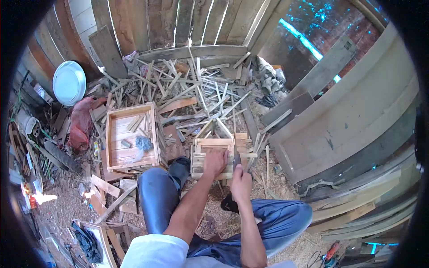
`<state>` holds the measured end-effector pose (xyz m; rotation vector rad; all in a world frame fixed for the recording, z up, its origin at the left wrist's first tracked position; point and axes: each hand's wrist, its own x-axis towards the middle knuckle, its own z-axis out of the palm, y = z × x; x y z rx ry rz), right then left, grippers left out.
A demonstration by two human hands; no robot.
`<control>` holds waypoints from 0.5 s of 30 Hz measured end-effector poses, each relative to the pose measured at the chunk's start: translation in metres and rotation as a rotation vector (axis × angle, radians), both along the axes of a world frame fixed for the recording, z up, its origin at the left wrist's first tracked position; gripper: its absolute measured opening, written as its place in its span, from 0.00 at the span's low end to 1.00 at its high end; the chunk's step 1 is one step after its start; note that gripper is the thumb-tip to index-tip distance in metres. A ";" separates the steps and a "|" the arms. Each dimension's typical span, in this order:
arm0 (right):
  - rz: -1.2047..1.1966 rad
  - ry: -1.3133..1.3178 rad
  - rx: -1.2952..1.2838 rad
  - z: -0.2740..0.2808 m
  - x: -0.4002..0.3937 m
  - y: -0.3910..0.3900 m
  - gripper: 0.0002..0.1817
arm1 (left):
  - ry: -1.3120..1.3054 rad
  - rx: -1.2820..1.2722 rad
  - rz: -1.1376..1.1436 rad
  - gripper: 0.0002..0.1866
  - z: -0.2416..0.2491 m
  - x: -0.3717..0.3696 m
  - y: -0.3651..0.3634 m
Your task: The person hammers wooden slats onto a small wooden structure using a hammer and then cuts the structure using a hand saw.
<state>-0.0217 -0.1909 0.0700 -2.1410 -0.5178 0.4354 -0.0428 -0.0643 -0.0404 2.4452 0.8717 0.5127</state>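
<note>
A small slatted wooden frame [213,142] stands between my knees, with pale bars across its top. My left hand [216,161] rests on it with the fingers curled down against the wood; the fingertips are partly hidden. Beside it, my right hand [241,183] is wrapped round the grip of a dark, narrow blade-like tool [237,158]. The tool points away from me, close to the frame's right side. Its exact kind does not show. Pale wooden strips [246,155] stick out at the right of the frame.
A wooden crate [154,134] holding offcuts and a blue bundle [143,143] is on the left. Scrap sticks [178,85] pile up toward the plank wall [156,22]. Large boards [344,116] lean at right. A red power tool [331,251] lies at lower right.
</note>
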 end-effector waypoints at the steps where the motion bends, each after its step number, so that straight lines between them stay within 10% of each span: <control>1: 0.001 -0.010 0.007 0.023 0.002 -0.003 0.30 | -0.024 0.035 0.002 0.19 -0.001 0.003 0.002; 3: -0.017 0.345 0.084 0.078 -0.012 -0.021 0.29 | -0.023 0.066 0.000 0.20 -0.004 -0.003 0.004; 15: -0.143 0.400 0.019 0.034 -0.029 -0.016 0.28 | 0.050 0.081 -0.093 0.20 -0.015 -0.014 -0.008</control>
